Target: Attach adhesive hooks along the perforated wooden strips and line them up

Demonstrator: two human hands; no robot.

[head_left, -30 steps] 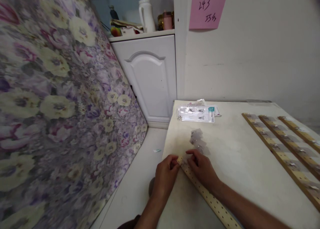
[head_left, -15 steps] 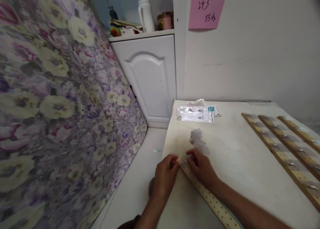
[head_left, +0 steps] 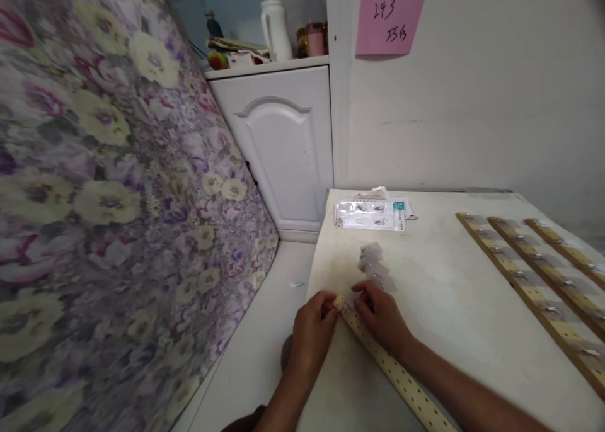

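Note:
A long, pale strip with rows of holes (head_left: pixel 401 381) lies slantwise on the table, its far end between my hands. My left hand (head_left: pixel 314 328) is closed, thumb and fingers pinching at that far end of the strip. Just right of it my right hand (head_left: pixel 384 315) is curled with its fingertips bent over the strip. A small clear piece (head_left: pixel 348 307) sits on the strip by the right fingers; what these fingers hold is hidden. Beyond the right hand lies a loose pile of small clear plastic cards (head_left: pixel 375 265).
Several long strips bearing clear cards and small metal parts (head_left: pixel 520 274) lie at the right. Clear blister packs (head_left: pixel 368 215) rest at the table's far edge. A floral curtain (head_left: pixel 118 199) hangs at left, and a white cabinet (head_left: pixel 281 155) stands behind.

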